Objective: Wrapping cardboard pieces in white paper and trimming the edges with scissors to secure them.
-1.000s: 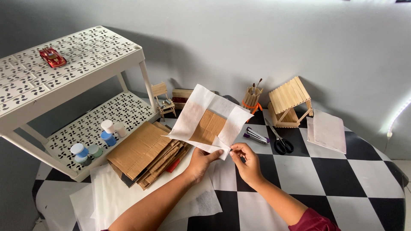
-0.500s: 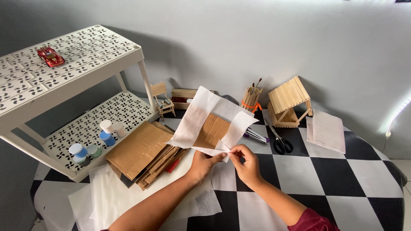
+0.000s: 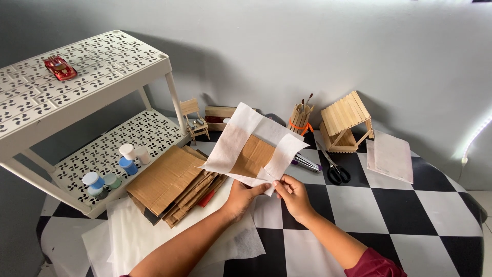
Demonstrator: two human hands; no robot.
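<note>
Cardboard piece (image 3: 252, 155) half hidden under white paper strips; left hand (image 3: 240, 197), right hand (image 3: 293, 194) both pinching lower edge.

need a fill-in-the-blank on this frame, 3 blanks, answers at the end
Both hands, left hand and right hand, hold up a cardboard piece wrapped in white ____.
The red toy car sits on the rack's ____ shelf.
The black-handled scissors lie in front of the small stick ____.
Answers: paper; top; house
</note>
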